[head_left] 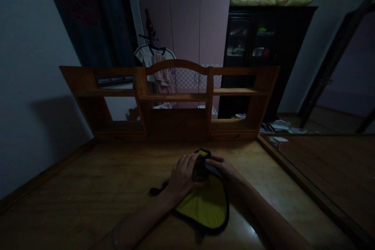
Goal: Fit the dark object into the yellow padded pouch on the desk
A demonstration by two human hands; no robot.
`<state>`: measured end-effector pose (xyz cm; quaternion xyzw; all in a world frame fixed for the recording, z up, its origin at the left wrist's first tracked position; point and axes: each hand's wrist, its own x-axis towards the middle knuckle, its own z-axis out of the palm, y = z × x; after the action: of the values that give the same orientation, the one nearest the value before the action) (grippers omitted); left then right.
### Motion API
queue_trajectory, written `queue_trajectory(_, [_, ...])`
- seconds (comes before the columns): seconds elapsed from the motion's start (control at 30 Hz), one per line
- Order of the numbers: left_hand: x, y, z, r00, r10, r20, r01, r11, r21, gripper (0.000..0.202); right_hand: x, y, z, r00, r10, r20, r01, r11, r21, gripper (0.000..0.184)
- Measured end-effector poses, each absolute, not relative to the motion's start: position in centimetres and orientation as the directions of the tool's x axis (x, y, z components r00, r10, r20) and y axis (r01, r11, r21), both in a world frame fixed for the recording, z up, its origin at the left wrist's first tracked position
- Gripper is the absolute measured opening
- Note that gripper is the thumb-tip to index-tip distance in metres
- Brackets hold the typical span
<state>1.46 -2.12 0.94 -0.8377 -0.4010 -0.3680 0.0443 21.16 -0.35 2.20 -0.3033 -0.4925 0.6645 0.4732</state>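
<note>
A yellow cloth piece with a black edge (206, 205) lies on the wooden desk (88, 187) in front of me. My left hand (183, 175) rests on its upper part, fingers curled round a dark folded bit of it. My right hand (224, 168) pinches the same top edge from the right. The two hands nearly touch over the dark fold. A black strap end (155, 191) sticks out to the left of the left wrist.
A wooden shelf unit (175, 97) stands along the desk's back edge. A second wooden surface (328, 172) adjoins on the right. Behind are a pink wardrobe (199, 31), a dark cabinet (258, 47), hanging clothes (159, 66) and scattered papers (281, 127).
</note>
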Motion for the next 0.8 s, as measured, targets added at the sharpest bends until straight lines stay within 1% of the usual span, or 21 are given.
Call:
queue_trajectory(0.1, [1.2,-2.0,1.2,0.384,0.593,0.708,0.707,-0.682,0.188,0.079,20.9,-0.6,2.4,-0.433,0.900,0.053,-0.353,-0.115,-0.928,0.039])
queue_trajectory(0.2, [0.9,-1.8,1.3,0.384,0.558,0.736,0.702,-0.694,0.160,0.082,20.6,-0.7,2.2,-0.473,0.879,0.064,-0.377,-0.136,-0.916,0.038])
queue_trajectory(0.3, [0.9,-1.6,1.4,0.386,0.568,0.727,0.698,-0.695,0.171,0.083,20.5,-0.6,1.6,-0.477,0.875,0.083,-0.377,-0.118,-0.919,0.037])
queue_trajectory(0.4, [0.9,-1.7,1.4,0.415,0.593,0.690,0.683,-0.704,0.194,0.086,20.7,-0.4,1.0,-0.464,0.884,0.066,-0.305,-0.090,-0.948,0.036])
queue_trajectory(0.5, [0.9,-1.8,1.4,0.509,0.590,0.627,0.657,-0.737,0.160,0.092,20.7,-0.2,0.3,-0.457,0.882,0.114,-0.254,-0.006,-0.967,0.038])
queue_trajectory(0.6, [0.9,-1.9,1.0,0.629,0.515,0.582,0.607,-0.794,0.046,0.091,20.6,-0.1,-0.2,-0.468,0.863,0.192,-0.152,0.135,-0.979,0.036])
queue_trajectory(0.7, [1.0,-1.8,0.7,0.668,0.437,0.602,0.568,-0.823,-0.032,0.080,20.3,-0.1,-0.4,-0.446,0.856,0.262,-0.042,0.273,-0.961,0.034])
queue_trajectory(0.8, [1.2,-1.8,0.8,0.685,0.405,0.605,0.559,-0.825,-0.080,0.066,20.2,-0.1,-0.6,-0.378,0.854,0.358,0.027,0.397,-0.918,0.032])
